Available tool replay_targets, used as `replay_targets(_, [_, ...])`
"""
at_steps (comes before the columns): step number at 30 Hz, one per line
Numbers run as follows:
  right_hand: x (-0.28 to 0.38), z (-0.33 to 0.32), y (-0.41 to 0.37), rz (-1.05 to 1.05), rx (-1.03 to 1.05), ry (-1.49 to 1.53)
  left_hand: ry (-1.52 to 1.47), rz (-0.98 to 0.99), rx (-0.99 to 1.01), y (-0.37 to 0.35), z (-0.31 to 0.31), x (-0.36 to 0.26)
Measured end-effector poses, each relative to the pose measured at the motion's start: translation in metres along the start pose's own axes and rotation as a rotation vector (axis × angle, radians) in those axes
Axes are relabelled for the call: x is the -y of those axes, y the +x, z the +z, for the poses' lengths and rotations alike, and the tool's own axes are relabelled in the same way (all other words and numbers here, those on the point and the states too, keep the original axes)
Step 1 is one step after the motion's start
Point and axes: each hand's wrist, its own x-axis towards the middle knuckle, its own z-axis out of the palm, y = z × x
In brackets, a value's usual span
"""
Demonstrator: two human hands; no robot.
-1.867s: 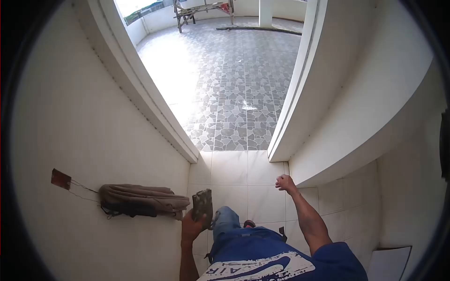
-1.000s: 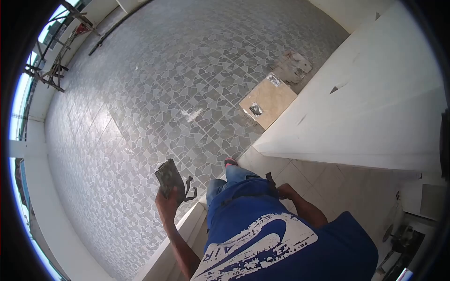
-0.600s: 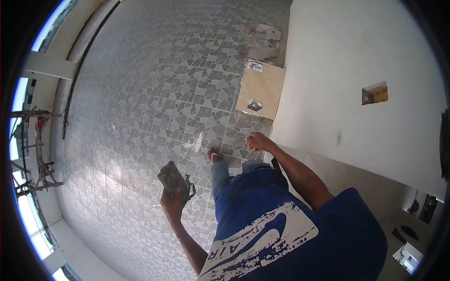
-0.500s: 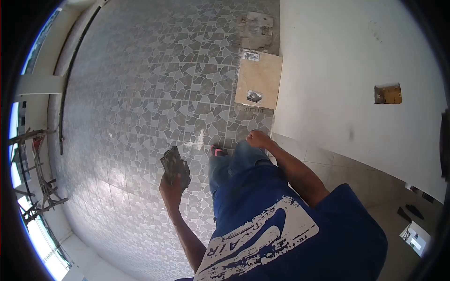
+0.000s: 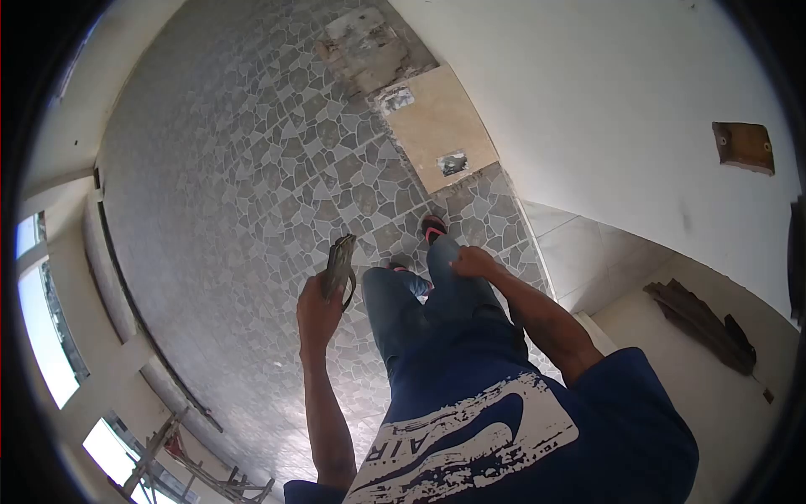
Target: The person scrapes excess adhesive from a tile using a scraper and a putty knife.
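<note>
— What is lying underfoot?

— A patterned floor [image 5: 252, 168] of grey, pebble-shaped pieces is spreading across most of the view. A beige tile [image 5: 437, 126] is lying flat on it, close against the white wall [image 5: 588, 101], with a mortar-stained slab [image 5: 365, 42] just beyond. Pale tiles [image 5: 588, 260] are taking over at the right.

— And the hands?

— The left hand [image 5: 317, 312] is wrapping its fingers around a flat grey tool [image 5: 339, 267], holding it edge-on above the floor, beside the left leg. The right hand [image 5: 474, 262] is resting against the jeans [image 5: 420, 311]; its fingers are bending downward, but I cannot tell whether they are closing or hanging loose.

— Anything hard to read?

— The tool is showing only its thin edge, so its face is staying hidden. A pink sandal [image 5: 432, 225] is peeking out past the knee. A wall recess [image 5: 743, 144] is sitting near the rim, and a brown cloth [image 5: 701, 323] is lying on a pale surface, both distorted. Window openings [image 5: 42, 336] and a wooden frame [image 5: 193, 470] are being cut off at the edge.
</note>
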Motion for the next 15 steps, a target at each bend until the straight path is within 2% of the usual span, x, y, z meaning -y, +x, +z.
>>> replay_targets(1, [0.003, 0.001, 0.002, 0.044, -0.074, 0.056, 0.042, 0.038, 0.032, 0.024, -0.002, -0.001])
replay_targets(4, [0.007, -0.003, -0.005, 0.021, -0.029, 0.068, 0.084, 0.207, 0.182, 0.094, -0.003, 0.002])
replay_targets(7, [-0.012, 0.036, 0.004, 0.269, -0.216, 0.252, 0.117, 0.325, 0.296, 0.171, 0.007, 0.008])
replay_targets(9, [0.001, 0.044, 0.019, 0.353, -0.287, 0.320, 0.095, 0.461, 0.312, 0.231, 0.031, 0.019])
replay_targets(11, [0.014, 0.036, 0.027, 0.384, -0.332, 0.351, 0.177, 0.477, 0.403, 0.287, 0.061, 0.023])
replay_targets(12, [0.013, 0.044, 0.042, 0.397, -0.322, 0.494, 0.189, 0.485, 0.438, 0.318, 0.077, 0.024])
replay_targets(15, [0.018, 0.079, 0.107, 0.485, -0.476, 0.636, 0.173, 0.506, 0.543, 0.396, 0.132, 0.017])
